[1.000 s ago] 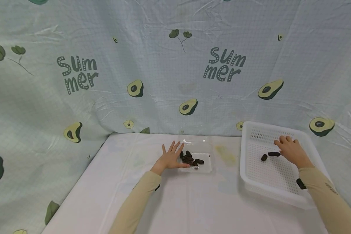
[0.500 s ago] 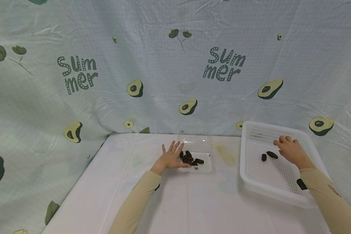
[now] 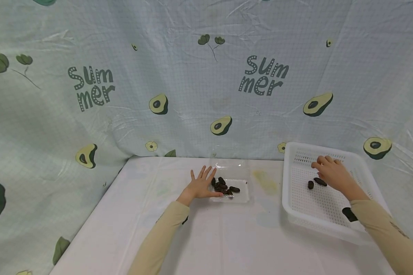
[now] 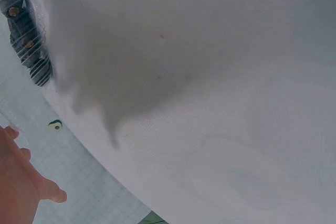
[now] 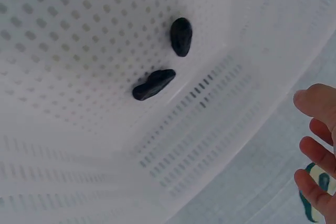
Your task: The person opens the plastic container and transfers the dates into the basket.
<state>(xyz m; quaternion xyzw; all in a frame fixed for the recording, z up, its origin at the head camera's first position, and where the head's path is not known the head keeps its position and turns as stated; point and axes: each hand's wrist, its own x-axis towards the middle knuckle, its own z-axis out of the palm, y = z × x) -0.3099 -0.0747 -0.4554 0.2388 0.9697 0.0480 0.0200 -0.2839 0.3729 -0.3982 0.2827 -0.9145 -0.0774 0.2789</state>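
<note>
My left hand (image 3: 198, 187) has its fingers spread at the left side of a clear plastic box (image 3: 242, 196), the thumb along its front edge. Inside the box lies a small pile of dark brown dates (image 3: 221, 186). My right hand (image 3: 334, 176) hovers inside the white basket (image 3: 287, 183), fingers loosely bent and nothing between them. Below it, two dark dates lie apart on the perforated basket floor: a rounder one (image 5: 181, 36) and a longer one (image 5: 154, 84). In the left wrist view, ribbed clear plastic partly covers several dates (image 4: 26, 38).
The box's clear lid (image 3: 228, 163) stands raised behind it, near the curtain (image 3: 186, 76) printed with avocados. A white cloth (image 3: 227, 236) covers the table. The basket's high walls surround my right hand.
The longer date in the basket turned from lying crosswise to a slant. My right hand then shifted left, above the dates. The left hand stayed still.
</note>
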